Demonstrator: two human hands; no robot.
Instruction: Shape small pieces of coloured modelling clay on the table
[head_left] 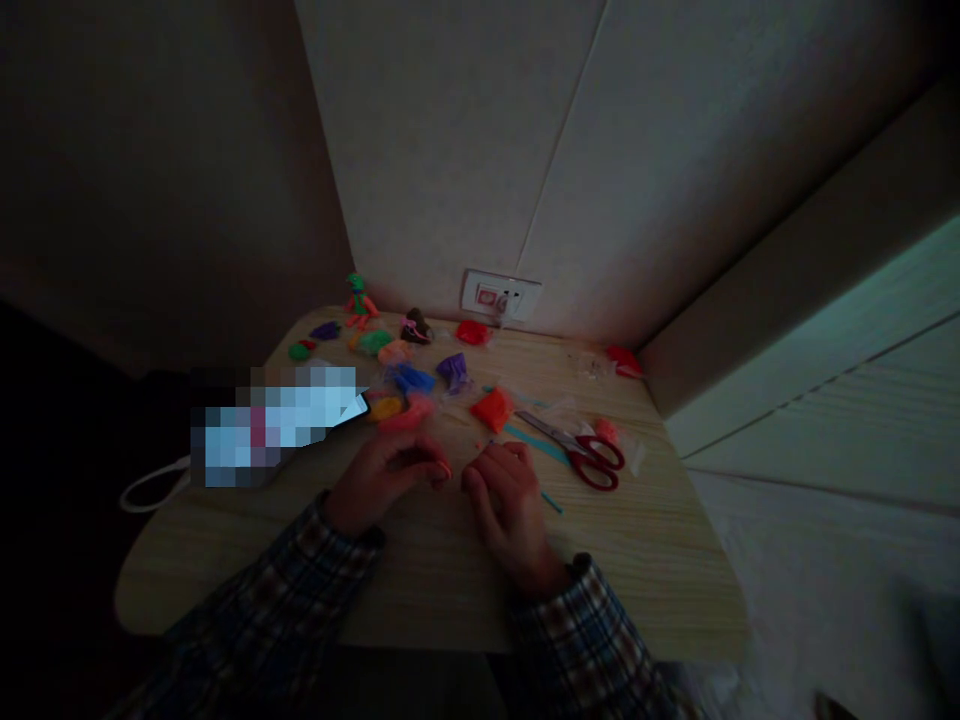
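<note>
My left hand (388,482) is closed in a pinch above the near part of the table. A small orange-pink piece of modelling clay (448,469) shows at its fingertips, dim and partly covered. Close beside it, my right hand (511,505) has its fingers curled in; whatever they hold is hidden. Just beyond the hands lie an orange-red clay packet (492,408) and a pink one (409,411). Red-handled scissors (598,462) rest to the right on a flat blue strip (534,442). A thin blue stick (551,501) lies by my right hand.
A lit phone (352,412), mostly blurred out, is on the left of the wooden table (420,600). Several colourful clay packets spread toward the back, including blue (414,379) and purple (453,372). A green and orange clay figure (358,300) stands near the wall socket (500,295).
</note>
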